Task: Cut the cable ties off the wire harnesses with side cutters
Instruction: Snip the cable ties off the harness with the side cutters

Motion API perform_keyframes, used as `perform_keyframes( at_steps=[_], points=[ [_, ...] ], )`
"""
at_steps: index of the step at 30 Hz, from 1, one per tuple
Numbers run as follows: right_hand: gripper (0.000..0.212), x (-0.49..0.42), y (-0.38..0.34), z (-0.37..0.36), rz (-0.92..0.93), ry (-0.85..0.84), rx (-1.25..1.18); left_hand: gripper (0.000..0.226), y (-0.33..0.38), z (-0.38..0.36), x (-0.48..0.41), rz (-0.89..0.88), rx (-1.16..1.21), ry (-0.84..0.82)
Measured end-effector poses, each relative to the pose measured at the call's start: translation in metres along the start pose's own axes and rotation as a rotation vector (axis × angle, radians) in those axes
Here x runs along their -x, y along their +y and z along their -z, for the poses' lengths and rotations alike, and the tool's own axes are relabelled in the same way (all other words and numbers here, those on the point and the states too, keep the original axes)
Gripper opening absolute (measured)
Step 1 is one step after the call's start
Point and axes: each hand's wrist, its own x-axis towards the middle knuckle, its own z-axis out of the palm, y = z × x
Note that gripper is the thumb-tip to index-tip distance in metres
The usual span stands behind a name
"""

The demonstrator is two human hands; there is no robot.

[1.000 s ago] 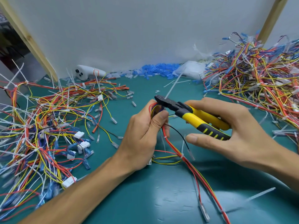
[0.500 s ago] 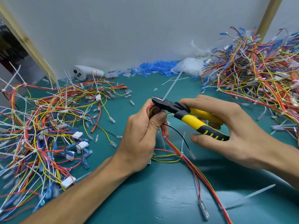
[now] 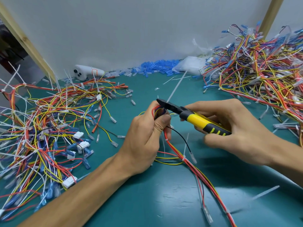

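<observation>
My left hand (image 3: 146,136) grips a wire harness (image 3: 195,171) of red, yellow and black wires at its looped top, just above the green mat. My right hand (image 3: 236,126) holds yellow-and-black side cutters (image 3: 201,122). Their dark jaws lie against the top of the loop, at my left fingers. A white cable tie (image 3: 176,86) stands up from the loop past the jaws. Two more white ties (image 3: 183,158) sit lower on the harness, whose tail runs off toward the bottom right.
A heap of tied harnesses (image 3: 41,128) covers the left of the green mat (image 3: 147,202), and a bigger heap (image 3: 262,76) fills the back right. Blue sleeves (image 3: 155,68), a white controller (image 3: 86,73) and a plastic bag (image 3: 190,65) lie along the white back wall. A cut tie (image 3: 265,192) lies front right.
The cutters' jaws have moved left, from beside my left thumb onto the top of the wire loop. My left hand keeps the same grip on the harness.
</observation>
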Motion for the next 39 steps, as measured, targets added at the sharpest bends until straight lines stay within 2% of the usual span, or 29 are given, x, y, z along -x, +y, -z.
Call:
perform_keyframes(
  at_steps=[4, 6, 13, 17, 19, 22, 26, 33, 39],
  points=[
    [0.014, -0.001, -0.004, -0.001, -0.023, 0.023, 0.136, 0.017, -0.002, -0.001, 0.001, 0.025, 0.009, -0.019],
    [0.009, -0.002, -0.005, 0.0, -0.027, 0.032, 0.202, 0.017, -0.003, 0.0, 0.001, 0.028, 0.013, -0.018],
    [0.025, -0.001, -0.005, -0.002, -0.064, 0.022, 0.203, 0.017, -0.003, 0.001, 0.001, 0.02, 0.019, 0.012],
    [0.057, -0.005, -0.006, 0.005, -0.069, -0.104, 0.178, 0.016, 0.0, 0.001, 0.002, -0.035, -0.046, 0.023],
    [0.062, -0.006, -0.001, 0.009, -0.031, -0.092, 0.233, 0.022, 0.0, -0.001, 0.003, -0.056, -0.133, 0.025],
    [0.049, -0.005, 0.006, 0.008, 0.051, 0.022, 0.418, 0.033, 0.002, -0.003, 0.003, -0.066, -0.199, 0.038],
    [0.009, -0.002, 0.009, 0.002, 0.126, 0.107, 0.465, 0.034, 0.004, -0.006, 0.003, -0.044, -0.219, 0.04],
    [0.022, 0.0, 0.009, -0.005, 0.091, 0.109, 0.373, 0.027, 0.003, -0.006, 0.002, -0.028, -0.173, 0.034],
    [0.017, -0.001, 0.009, -0.008, 0.079, 0.121, 0.418, 0.016, 0.003, -0.004, 0.001, -0.032, -0.088, 0.024]
  ],
)
